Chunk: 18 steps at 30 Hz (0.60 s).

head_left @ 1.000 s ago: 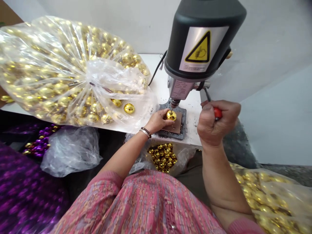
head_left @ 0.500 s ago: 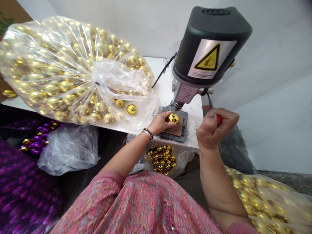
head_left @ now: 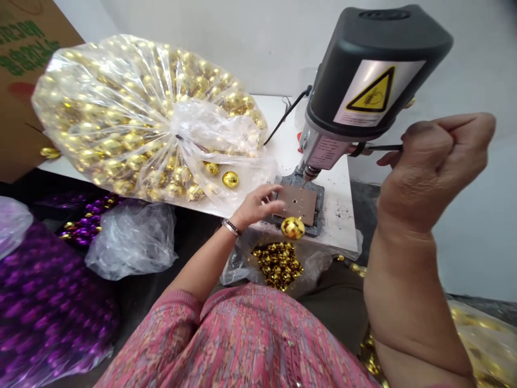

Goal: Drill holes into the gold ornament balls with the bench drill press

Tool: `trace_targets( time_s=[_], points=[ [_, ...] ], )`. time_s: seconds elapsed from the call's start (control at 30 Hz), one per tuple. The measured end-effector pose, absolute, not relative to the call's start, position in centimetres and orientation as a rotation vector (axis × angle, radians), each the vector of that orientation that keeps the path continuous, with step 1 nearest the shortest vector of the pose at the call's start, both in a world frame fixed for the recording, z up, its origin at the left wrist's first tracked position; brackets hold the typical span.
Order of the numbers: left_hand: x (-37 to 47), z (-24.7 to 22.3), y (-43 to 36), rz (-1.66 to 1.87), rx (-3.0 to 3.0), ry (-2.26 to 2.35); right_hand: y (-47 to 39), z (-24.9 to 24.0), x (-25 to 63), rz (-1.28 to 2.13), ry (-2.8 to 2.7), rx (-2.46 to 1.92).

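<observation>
My left hand (head_left: 260, 206) is open beside the drill press base, fingers apart and holding nothing. Just off its fingertips a gold mirrored ball (head_left: 293, 228) is at the front edge of the base, above the bag below; it looks loose. Behind it lies a brown board (head_left: 299, 203) with a small dark hole, on the grey metal base (head_left: 320, 200). Over the board stands the drill press (head_left: 375, 81), its bit raised clear. My right hand (head_left: 432, 172) is closed around the end of the press's feed lever (head_left: 382, 147), hiding its knob.
A big clear bag of gold balls (head_left: 121, 118) covers the left of the white table (head_left: 341, 215), with a loose gold ball (head_left: 230, 179) beside it. Below the front edge, a bag holds many gold balls (head_left: 278, 264). Purple balls (head_left: 44, 307) and a cardboard box (head_left: 28, 81) are at left.
My left hand has let go of the gold ball, which has moved off the board toward the front edge. My right hand has risen with the lever, and the bit has lifted.
</observation>
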<state>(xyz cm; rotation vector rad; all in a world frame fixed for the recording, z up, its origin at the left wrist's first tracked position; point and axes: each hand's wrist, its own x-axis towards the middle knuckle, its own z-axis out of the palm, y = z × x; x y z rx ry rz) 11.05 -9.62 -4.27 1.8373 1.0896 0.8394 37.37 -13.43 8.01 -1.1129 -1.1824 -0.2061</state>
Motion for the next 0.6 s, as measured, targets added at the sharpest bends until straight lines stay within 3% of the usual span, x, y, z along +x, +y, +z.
trace_targets(
  time_s=[0.1, 0.2, 0.43, 0.6],
  points=[
    [8.4, -3.4, -7.1, 0.986, 1.737, 1.622, -13.4, 7.8, 37.4, -0.207, -1.177, -1.098],
    [6.4, -2.8, -4.9, 0.865, 1.74, 1.994, -13.3, 7.8, 37.6, -0.209, -1.191, -1.107],
    [5.3, -3.0, -4.2, 0.499, 1.95, 2.026, -13.9, 8.3, 37.6, -0.194, -1.205, -1.156],
    [5.2, -2.5, -4.5, 0.781, 1.755, 1.771, -13.6, 9.2, 37.7, -0.185, -1.207, -1.181]
  ],
)
